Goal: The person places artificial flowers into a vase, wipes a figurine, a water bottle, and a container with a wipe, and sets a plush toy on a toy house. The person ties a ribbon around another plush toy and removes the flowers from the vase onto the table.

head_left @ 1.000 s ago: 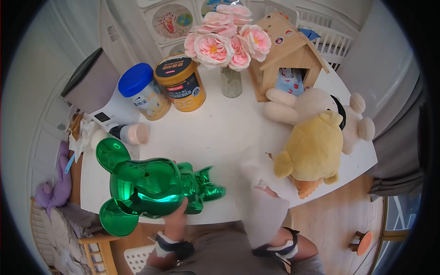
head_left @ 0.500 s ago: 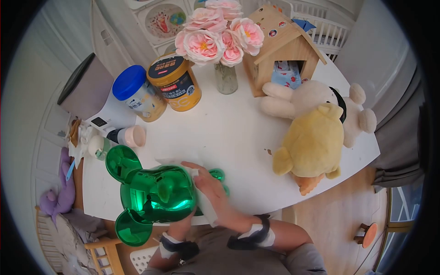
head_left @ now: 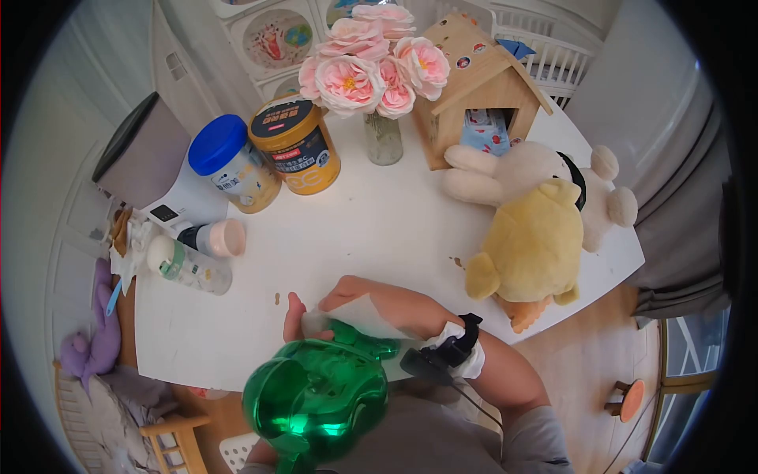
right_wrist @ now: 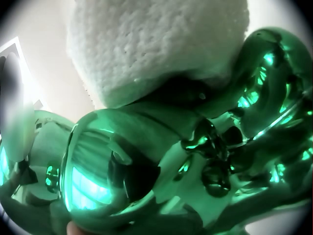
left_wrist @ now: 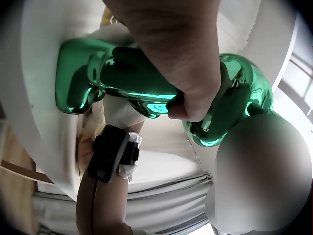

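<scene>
A shiny green bear figure [head_left: 324, 395] is tilted at the table's front edge, its round head towards the person and its legs towards the table. In the left wrist view, my left hand [left_wrist: 193, 81] grips it near the neck, the thumb curled against the glossy surface. My right hand [head_left: 355, 294] reaches across from the right and holds a white textured wipe [head_left: 373, 316] against the lower body and legs. The right wrist view shows the wipe [right_wrist: 161, 44] large over the green surface, hiding most of the right fingers.
On the white table [head_left: 379, 229] stand a clear bottle [head_left: 193, 268], a pink-ended cup [head_left: 225, 238], a blue-lidded tub [head_left: 233, 166], a yellow tub [head_left: 304, 150] and a flower vase [head_left: 384, 141]. A wooden house [head_left: 474, 87], a yellow plush [head_left: 533, 245] and a white plush [head_left: 521, 174] occupy the right.
The bear figure has moved right and towards the person, turning its head downwards. My right hand has brought the wipe from the right onto the figure's body, then its legs.
</scene>
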The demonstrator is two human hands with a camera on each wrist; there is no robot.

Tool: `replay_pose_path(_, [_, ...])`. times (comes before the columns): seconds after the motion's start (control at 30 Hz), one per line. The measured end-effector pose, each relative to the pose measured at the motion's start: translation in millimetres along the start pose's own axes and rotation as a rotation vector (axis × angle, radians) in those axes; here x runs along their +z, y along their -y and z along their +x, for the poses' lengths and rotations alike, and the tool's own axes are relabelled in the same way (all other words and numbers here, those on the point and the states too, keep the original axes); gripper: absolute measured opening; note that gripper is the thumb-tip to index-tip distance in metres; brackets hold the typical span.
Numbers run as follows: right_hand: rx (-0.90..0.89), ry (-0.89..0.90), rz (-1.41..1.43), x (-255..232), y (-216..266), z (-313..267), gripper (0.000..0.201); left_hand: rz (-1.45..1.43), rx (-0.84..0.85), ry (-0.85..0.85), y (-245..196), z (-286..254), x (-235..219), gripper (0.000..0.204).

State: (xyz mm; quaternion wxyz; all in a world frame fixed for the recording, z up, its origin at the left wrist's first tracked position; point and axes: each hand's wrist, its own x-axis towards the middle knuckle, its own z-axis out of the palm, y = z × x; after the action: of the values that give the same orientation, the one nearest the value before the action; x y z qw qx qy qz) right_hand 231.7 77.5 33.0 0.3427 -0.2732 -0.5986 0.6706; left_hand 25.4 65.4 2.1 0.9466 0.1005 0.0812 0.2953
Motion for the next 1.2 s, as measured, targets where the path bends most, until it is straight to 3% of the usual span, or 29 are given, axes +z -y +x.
replay_pose_path(0.1, [-0.088, 0.016, 0.011, 3.4, -4.2, 3.4, 0.020, -0.040, -0.063, -0.078, -7.8, 0.5, 1.0, 0.051])
replay_pose_path(0.17, [-0.454, -0.255, -0.425, 10.9, -19.0, 3.1, 0.022, -0.066, -0.094, -0.135, -13.5, -2.5, 1.4, 0.052])
replay_pose_path(0.3, [-0.486, -0.386, -0.647, 8.6, -36.2, 1.4, 0.027, -0.141, -0.173, -0.238, -13.1, -3.6, 0.3, 0.053])
replay_pose_path(0.37, [0.107, -0.312, -0.463, 12.9, -5.7, -7.2, 0.018, -0.181, -0.218, -0.283, -12.0, -1.7, -0.9, 0.054])
replay_pose_path(0.4, [0.108, -0.316, -0.465, 13.3, -7.0, -10.0, 0.018, -0.198, -0.242, -0.305, -12.4, -0.5, -1.6, 0.055])
replay_pose_path(0.43, [0.123, -0.341, -0.529, 15.1, -10.7, -13.7, 0.019, -0.388, -0.219, -0.138, -12.3, -2.9, -25.0, 0.057])
replay_pose_path(0.47, [0.139, -0.367, -0.591, 17.3, -14.9, -17.3, 0.021, -0.386, -0.226, -0.137, 1.6, -2.9, -25.6, 0.057])
replay_pose_path(0.53, [0.037, -0.454, -0.688, 23.9, -23.7, -23.5, 0.021, 1.219, 0.939, -0.123, 33.7, 2.8, -21.7, 0.068])
replay_pose_path(0.6, [-0.069, -0.529, -0.780, 32.7, -34.5, -27.3, 0.021, 0.714, 0.611, -0.228, 26.2, -9.4, -1.3, 0.094])
replay_pose_path(0.67, [-0.234, -0.706, -0.816, 40.4, -43.2, -27.9, 0.022, 1.113, 0.775, -0.320, 32.9, -1.6, 19.5, 0.095])
replay_pose_path(0.7, [-0.235, -0.706, -0.814, 44.6, -44.8, -29.3, 0.022, 1.273, 0.871, -0.355, 35.7, 4.1, 6.7, 0.098])
replay_pose_path(0.8, [-0.216, -0.698, -1.032, 56.4, -44.0, -36.3, 0.028, 1.101, 0.741, -0.554, 41.7, -4.0, 21.3, 0.097])
replay_pose_path(0.93, [-0.219, -0.679, -1.126, 63.7, -39.1, -46.7, 0.027, 1.099, 0.683, -0.606, 41.8, -12.3, 9.4, 0.093])
replay_pose_path(1.0, [-0.254, -0.657, -1.170, 65.5, -42.8, -54.3, 0.027, 1.170, 0.899, -0.409, 44.1, -17.1, -14.1, 0.037])
replay_pose_path(1.03, [-0.294, -0.643, -1.204, 66.2, -46.5, -58.1, 0.026, 1.169, 0.899, -0.409, 43.9, -18.8, -18.8, 0.037])
replay_pose_path(1.2, [-0.314, -0.552, -1.263, 64.2, -42.5, -79.8, 0.017, 1.781, 0.670, -0.507, 43.0, -26.3, -28.8, 0.039])
